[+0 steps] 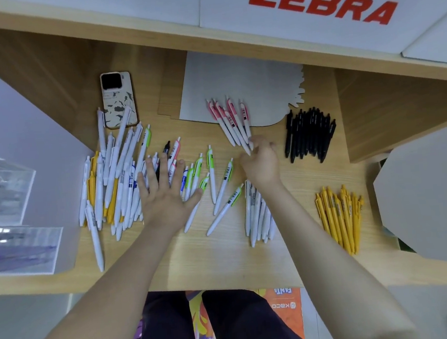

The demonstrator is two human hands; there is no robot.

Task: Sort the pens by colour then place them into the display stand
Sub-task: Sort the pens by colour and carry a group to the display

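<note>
Landmark: the unsorted pile (pixel 115 178) at the left of the desk (pixel 224 250).

The left hand (pixel 164 190) lies flat on the right edge of the pile, fingers straight and spread, pressing the pens beneath it; it grips nothing.

The right hand (pixel 260 160) is well to the right of the pile, at the near tips of the pink pens (pixel 233 122). Its fingers are curled toward those tips. Whether they pinch a pen or only touch the tips cannot be determined.

Sorted groups, all right of the pile:
- Pink pens: far side, partly on a grey card (pixel 236 81).
- Black pens (pixel 310 134): right of the pink group.
- Yellow pens (pixel 340 218): near side, farthest right.
- White pens (pixel 257 215): under the right wrist.
- Green-clip pens (pixel 212 181): loose, between the two hands.

Critical relation: one pink-clip pen (pixel 175 152) remains in the pile, just beyond the left fingertips. Its long axis runs away from the person, tilted slightly right. The left hand is nearer.

A clear display stand (pixel 5 188) sits left of the pile. A phone (pixel 118 100) lies beyond it.
</note>
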